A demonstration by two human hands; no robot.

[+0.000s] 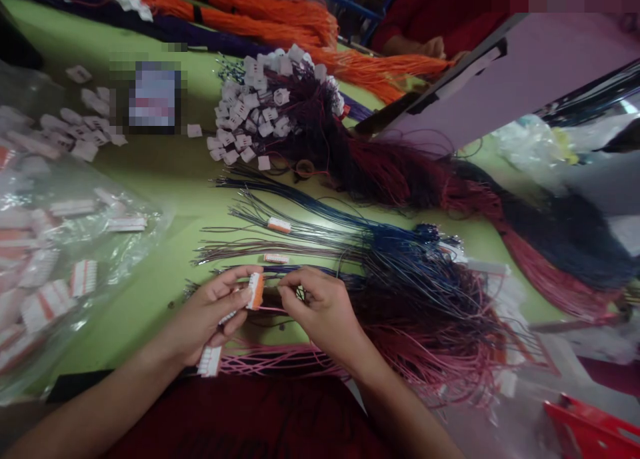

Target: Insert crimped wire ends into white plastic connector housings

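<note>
Between the thumb and fingers of my left hand (220,306) is a white-and-orange connector housing (255,291), held upright. A pink wire (273,310) runs from the housing toward the right. Just right of it, my right hand (315,299) is pinched, with a thin wire end seeming to show at its fingertips. Below my left hand lies a white connector (210,361) with several pink wires (280,360) leading off it. Two more orange-and-white housings (279,225) rest among the dark wires (300,212) beyond my hands.
On the left, a clear plastic bag (100,246) holds several orange-and-white housings. Behind stands a bundle of wires with white connectors (250,112). Orange wires (280,19) cross the back of the green table (185,179). Another person's hand (433,48) is beyond a pink panel (510,79).
</note>
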